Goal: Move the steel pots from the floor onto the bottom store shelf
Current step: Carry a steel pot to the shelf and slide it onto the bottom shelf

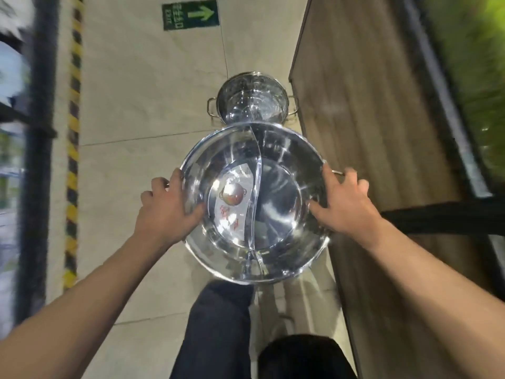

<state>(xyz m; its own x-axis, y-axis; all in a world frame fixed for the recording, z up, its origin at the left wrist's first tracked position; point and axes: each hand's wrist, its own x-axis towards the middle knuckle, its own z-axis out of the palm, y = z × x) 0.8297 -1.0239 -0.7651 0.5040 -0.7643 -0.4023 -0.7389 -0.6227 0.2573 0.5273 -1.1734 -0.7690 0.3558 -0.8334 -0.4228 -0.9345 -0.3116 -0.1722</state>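
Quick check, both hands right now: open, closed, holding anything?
Left hand: closed on the left rim of the divided steel pot.
Right hand: closed on the same pot's right rim, by its handle.

Divided pot (273,203): centre, held above the floor (142,110), left hand (166,212) on its left rim, right hand (347,203) on its right rim. Second divided pot (252,101): on the floor beyond it. Wooden shelf unit (363,110): right of both pots. Exit sign (190,14): on the floor, far end. Striped tape (73,138): along the floor's left edge.
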